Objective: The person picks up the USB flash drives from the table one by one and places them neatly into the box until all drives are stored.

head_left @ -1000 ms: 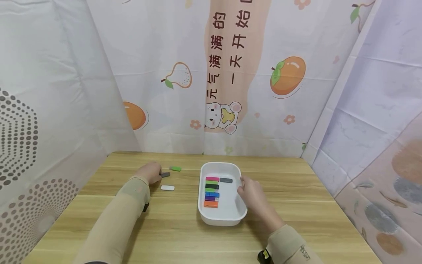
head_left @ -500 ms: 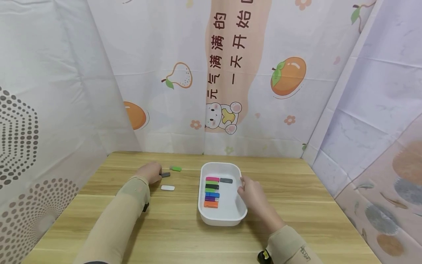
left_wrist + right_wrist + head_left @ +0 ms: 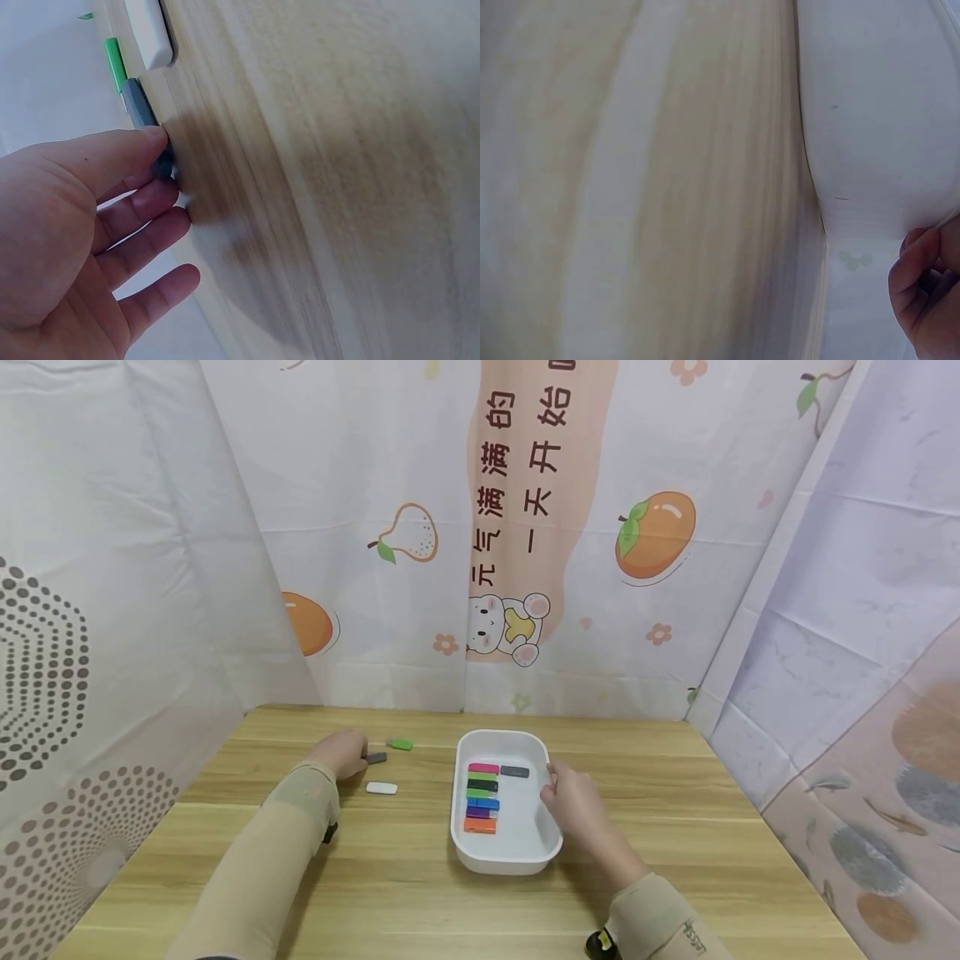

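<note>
My left hand (image 3: 341,753) is at the far left of the table. It pinches one end of a dark grey USB flash drive (image 3: 139,103) between thumb and finger; the other fingers are spread apart in the left wrist view. Just beyond lies a green USB flash drive (image 3: 401,744) with a metal end. A white USB flash drive (image 3: 382,788) lies nearer. With curled fingers, my right hand (image 3: 577,800) grips the right rim of a white plastic tray (image 3: 525,847). Inside, several coloured drives form a column at the left, and a grey drive (image 3: 514,772) lies beside the top one.
The wooden table (image 3: 405,902) ends at a printed curtain (image 3: 360,635) at the back, with more cloth hanging at both sides. The tray's outer wall (image 3: 885,112) stands upright on the wood in the right wrist view.
</note>
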